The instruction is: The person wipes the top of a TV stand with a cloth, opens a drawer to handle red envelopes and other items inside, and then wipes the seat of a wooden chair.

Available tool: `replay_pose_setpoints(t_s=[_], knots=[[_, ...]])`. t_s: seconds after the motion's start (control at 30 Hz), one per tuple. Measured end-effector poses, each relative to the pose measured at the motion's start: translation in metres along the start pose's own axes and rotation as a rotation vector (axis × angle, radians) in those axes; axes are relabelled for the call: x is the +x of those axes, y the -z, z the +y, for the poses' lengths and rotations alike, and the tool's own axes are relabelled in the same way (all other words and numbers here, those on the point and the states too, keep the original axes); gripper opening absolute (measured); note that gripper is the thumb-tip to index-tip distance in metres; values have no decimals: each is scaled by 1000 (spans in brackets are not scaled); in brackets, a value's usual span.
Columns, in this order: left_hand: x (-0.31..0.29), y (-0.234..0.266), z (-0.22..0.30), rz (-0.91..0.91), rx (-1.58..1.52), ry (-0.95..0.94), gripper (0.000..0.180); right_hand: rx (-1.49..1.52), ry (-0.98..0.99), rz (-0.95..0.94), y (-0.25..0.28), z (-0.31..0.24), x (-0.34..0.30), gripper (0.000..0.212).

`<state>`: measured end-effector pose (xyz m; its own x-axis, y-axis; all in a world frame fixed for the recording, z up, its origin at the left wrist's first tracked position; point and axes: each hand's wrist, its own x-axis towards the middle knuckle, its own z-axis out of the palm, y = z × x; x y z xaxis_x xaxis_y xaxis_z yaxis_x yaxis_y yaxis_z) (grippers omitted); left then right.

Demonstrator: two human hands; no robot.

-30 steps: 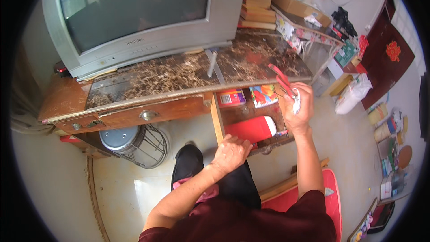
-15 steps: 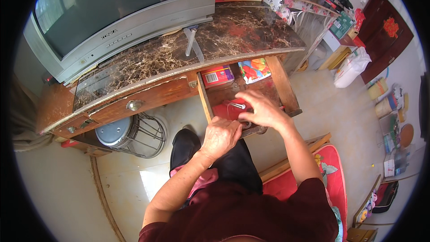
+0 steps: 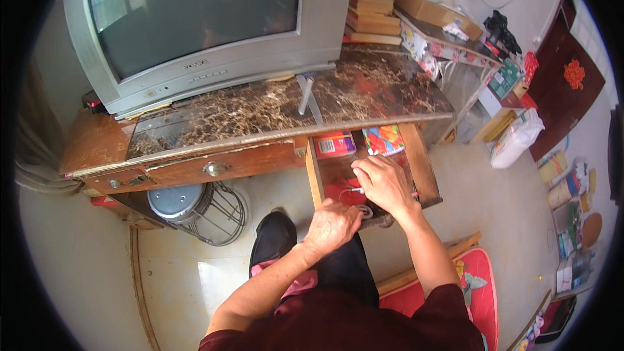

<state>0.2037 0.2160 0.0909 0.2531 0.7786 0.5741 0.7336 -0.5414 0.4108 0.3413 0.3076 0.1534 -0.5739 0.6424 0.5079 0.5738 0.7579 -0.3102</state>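
At the front of the pulled-out wooden drawer, my left hand is closed, and a thin pale cord curves up from its fingers. My right hand hovers over the drawer, its fingers bent and drawn in; whatever they hold is hidden. Below it, a red item lies on the drawer bottom with a small whitish piece on it. A pale ring-shaped item sits by the drawer front, between my hands. Toward the back are a red and purple box and a colourful packet.
A grey television stands on the marbled desktop, with a clear strip and a pale stick beside it. Under the desk is a round-seated metal stool. A red floral cushioned seat is at my right. Stacked books stand behind.
My right hand has moved from spread fingers near the drawer front to bent fingers farther over the drawer. My left hand stays closed at the drawer front. The whole view has shifted.
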Motion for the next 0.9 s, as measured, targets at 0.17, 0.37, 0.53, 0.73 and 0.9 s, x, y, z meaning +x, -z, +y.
replay_pose_setpoints(t_s=[0.17,0.37,0.53,0.73,0.9], knots=[[-7,3,-7,43,8,24,16,125,253,144,18,-68,69,28],[-2,-3,-2,26,23,-5,18,-249,323,231,-31,-42,104,42],[-3,-5,-5,80,18,-18,19,-175,330,156,-12,-37,74,33],[-3,2,-2,35,-15,13,16,643,-78,439,42,-29,9,13],[-1,2,-1,42,-19,9,13,1063,-614,131,32,22,-37,15]])
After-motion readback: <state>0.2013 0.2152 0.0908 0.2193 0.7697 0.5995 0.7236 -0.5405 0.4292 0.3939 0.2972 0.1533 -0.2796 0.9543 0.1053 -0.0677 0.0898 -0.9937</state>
